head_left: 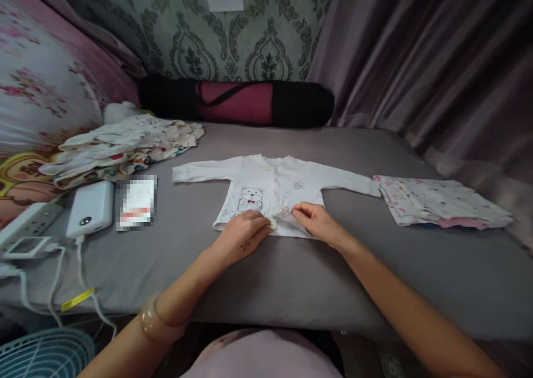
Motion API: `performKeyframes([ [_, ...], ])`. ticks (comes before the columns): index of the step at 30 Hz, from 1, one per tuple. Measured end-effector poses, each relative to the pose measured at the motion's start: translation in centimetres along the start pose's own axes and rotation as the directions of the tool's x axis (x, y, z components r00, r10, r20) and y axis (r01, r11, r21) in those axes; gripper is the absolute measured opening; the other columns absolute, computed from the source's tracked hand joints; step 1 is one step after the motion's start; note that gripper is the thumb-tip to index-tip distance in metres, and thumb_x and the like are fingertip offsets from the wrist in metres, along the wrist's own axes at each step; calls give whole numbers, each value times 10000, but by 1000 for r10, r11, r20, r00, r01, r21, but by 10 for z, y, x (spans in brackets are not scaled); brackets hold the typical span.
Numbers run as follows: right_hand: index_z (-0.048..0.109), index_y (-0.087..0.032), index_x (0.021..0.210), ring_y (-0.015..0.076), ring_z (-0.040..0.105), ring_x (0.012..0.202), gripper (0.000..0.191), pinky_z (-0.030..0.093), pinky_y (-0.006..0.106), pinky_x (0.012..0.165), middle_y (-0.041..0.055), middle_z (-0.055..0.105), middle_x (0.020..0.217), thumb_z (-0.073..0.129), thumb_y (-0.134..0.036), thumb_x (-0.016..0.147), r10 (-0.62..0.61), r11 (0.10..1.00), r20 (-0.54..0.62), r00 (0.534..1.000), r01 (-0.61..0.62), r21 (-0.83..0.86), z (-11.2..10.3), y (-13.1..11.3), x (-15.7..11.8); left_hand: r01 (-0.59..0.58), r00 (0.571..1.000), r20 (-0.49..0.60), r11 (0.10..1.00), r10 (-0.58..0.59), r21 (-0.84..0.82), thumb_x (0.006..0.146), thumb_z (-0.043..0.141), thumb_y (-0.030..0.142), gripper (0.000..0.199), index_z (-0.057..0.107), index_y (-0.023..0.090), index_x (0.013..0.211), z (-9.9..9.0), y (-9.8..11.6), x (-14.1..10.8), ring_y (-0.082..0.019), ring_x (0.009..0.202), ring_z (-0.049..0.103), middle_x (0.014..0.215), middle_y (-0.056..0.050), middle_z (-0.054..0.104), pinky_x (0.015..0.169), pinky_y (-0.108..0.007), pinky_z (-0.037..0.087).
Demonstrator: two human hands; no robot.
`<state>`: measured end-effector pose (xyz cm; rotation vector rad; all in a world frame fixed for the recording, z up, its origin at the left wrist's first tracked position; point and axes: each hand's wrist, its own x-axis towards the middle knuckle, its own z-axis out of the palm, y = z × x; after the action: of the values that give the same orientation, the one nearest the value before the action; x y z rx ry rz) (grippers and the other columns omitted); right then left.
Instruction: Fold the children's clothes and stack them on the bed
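Observation:
A small white long-sleeved baby shirt [287, 181] lies spread on the grey cover, its sleeves stretched out to both sides and its collar away from me. A bear drawing shows on its left half and a small bee-like print on its right. My left hand [247, 231] rests at the lower front, fingers closed on the hem near the front opening. My right hand [314, 220] pinches the other front edge, lifting it slightly. The fingertips of my left hand are partly hidden.
Folded printed clothes [441, 200] lie at the right, touching the sleeve cuff. At the left are a loose clothes pile [129, 142], a white power bank [91, 208], a blurred packet [136, 203] and cables [83, 267]. A black-and-maroon long bag [235, 101] lies along the wall.

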<state>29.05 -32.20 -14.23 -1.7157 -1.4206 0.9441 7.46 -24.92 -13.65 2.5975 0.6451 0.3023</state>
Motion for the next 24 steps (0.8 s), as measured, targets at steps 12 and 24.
performKeyframes([
  [12,659,-177,851,140,575,709,234,426,248,631,7,660,781,517,-362,864,-94,996,-55,994,94,4,-1,-19,-6,11,1000,-28,984,-6,176,994,354,283,302,639,189,1028,3,30,-1,-202,924,595,955,-61,657,836,-329,465],
  [24,650,-238,1160,197,543,978,268,454,335,872,63,590,971,518,-223,928,-344,790,226,911,412,-454,15,-32,-40,-16,1000,-1,978,16,206,974,371,253,263,624,185,948,-7,37,-27,-208,886,608,932,-58,659,807,-367,472],
])
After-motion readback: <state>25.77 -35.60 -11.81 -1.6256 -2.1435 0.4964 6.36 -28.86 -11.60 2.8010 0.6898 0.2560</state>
